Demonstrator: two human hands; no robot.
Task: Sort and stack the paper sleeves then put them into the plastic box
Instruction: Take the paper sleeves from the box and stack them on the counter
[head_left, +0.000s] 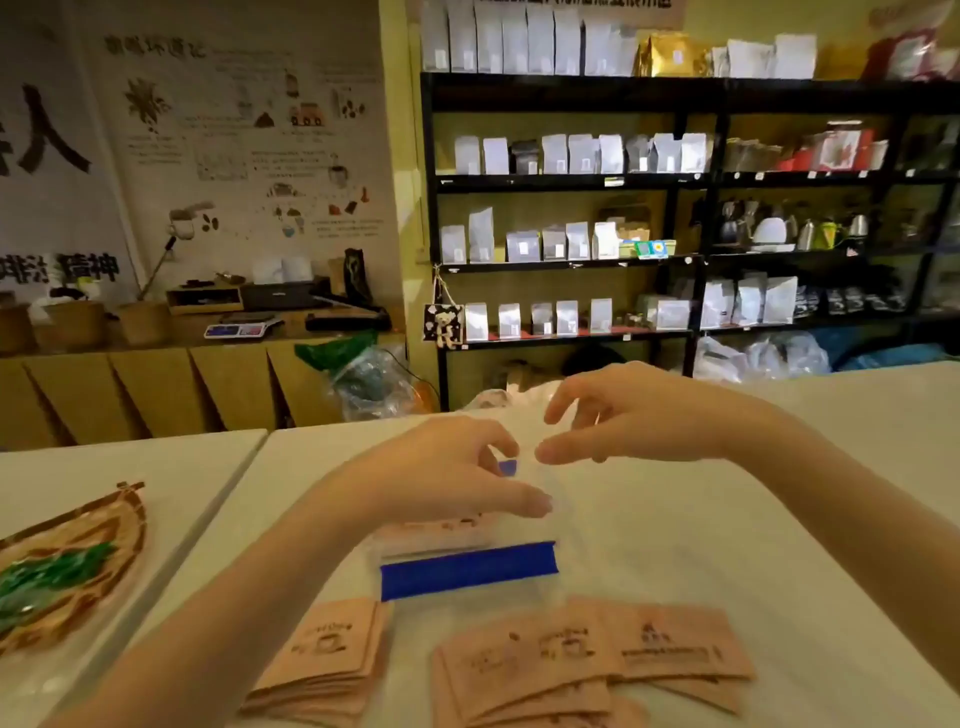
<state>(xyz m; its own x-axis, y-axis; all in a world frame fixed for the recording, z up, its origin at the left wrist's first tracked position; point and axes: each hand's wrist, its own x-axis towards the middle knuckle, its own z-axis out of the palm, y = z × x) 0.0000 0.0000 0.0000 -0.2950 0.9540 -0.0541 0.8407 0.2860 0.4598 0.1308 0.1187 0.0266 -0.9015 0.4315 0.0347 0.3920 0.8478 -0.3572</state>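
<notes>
A clear plastic box (415, 545) with a blue front latch strip (467, 570) stands on the white table in front of me, and a brown sleeve shows faintly through it. My left hand (441, 467) hovers over its far side, thumb and curled fingers apart around a small blue clip (508, 467). My right hand (623, 415) hangs just right of it with its fingers spread and nothing visible in them. Near the front edge lie brown printed paper sleeves: a neat stack (327, 660) on the left and a looser fanned pile (587, 654) on the right.
A woven tray (111, 525) holding green packets sits at the left, on a second table across a seam. Behind are a wooden counter (156, 384) with a scale, and black shelves (571, 182) of white bags. Plastic bags lie beyond the table's far edge.
</notes>
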